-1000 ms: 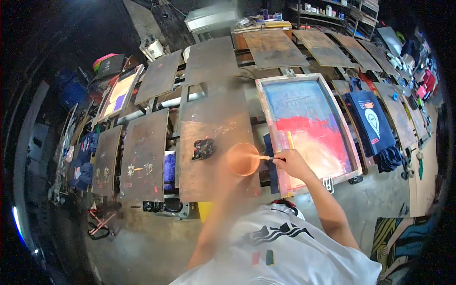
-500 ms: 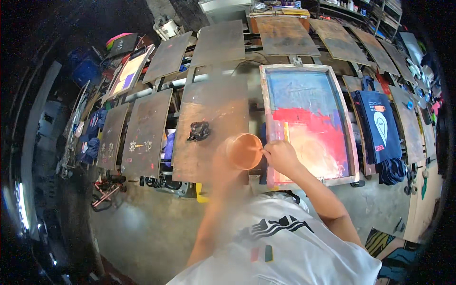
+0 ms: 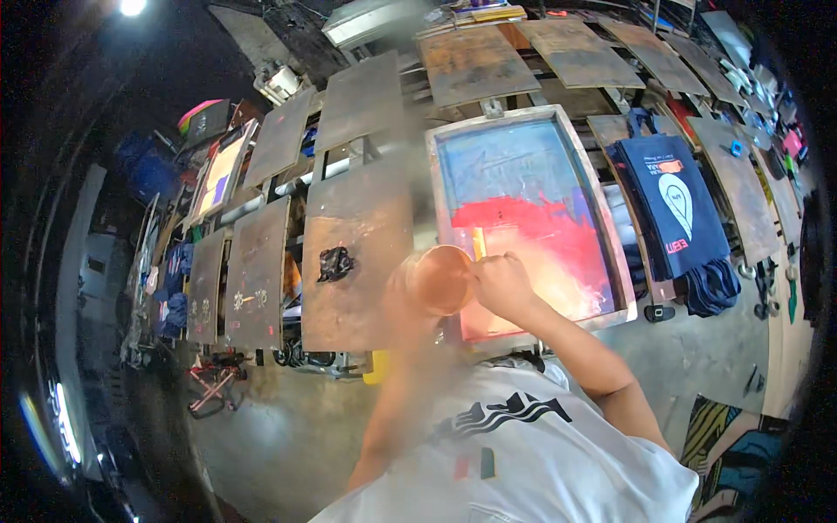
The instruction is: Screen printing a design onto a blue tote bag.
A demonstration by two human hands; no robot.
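A round orange-coated tub (image 3: pixel 445 279) is held above the gap between a brown board and a screen-printing frame, its open mouth toward me. My left hand (image 3: pixel 403 292) is around the tub's left side, its fingers largely lost in a blurred patch. At the right rim, my right hand (image 3: pixel 504 286) is closed; what its fingers pinch is hidden. Under and beyond that hand lies the wooden-edged printing frame (image 3: pixel 514 166), its mesh blue at the far end, red across the middle and pale orange nearer me. A yellow strip (image 3: pixel 479 244) shows beside my right knuckles.
Left of the tub, a crumpled black bag (image 3: pixel 335 263) lies on a brown board (image 3: pixel 357 222). Navy printed tote bags (image 3: pixel 671 196) lie on a board to the right. More flat boards (image 3: pixel 479 65) stand in rows beyond. A red-framed wheeled thing (image 3: pixel 214 383) is on the floor.
My view has turned, so the frame and boards sit further left and tilted. The right hand is more tightly closed at the tub's rim; the tub stays held between both hands.
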